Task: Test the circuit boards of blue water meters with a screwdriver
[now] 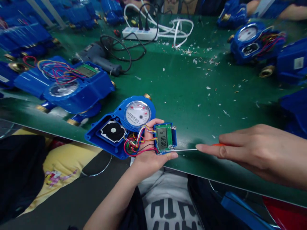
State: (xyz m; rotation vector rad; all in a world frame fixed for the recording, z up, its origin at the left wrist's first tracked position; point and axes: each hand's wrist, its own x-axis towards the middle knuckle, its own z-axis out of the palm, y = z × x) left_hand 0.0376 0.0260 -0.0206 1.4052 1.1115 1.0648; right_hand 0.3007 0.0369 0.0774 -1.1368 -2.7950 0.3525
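My left hand (pixel 150 163) is closed around a small blue display module (pixel 163 137) with a green circuit board and a lit-less grey LCD showing digits. Colored wires (pixel 141 137) run from it into the open blue housing of a water meter (pixel 137 113), which lies beside the hand on the bench. My right hand (pixel 254 151) grips a screwdriver (pixel 184 150) with an orange handle, mostly hidden by the fingers. Its thin metal shaft points left, and the tip reaches the module's lower edge near my left thumb; whether it touches a screw I cannot tell.
A wired blue meter (pixel 64 89) stands at left, near a grey corded power tool (pixel 98 59). A white power strip (pixel 140 33) with cables lies at the back. More blue meters (pixel 251 41) stand at right. White scraps litter the green bench (pixel 182 83). Other people's arms show behind.
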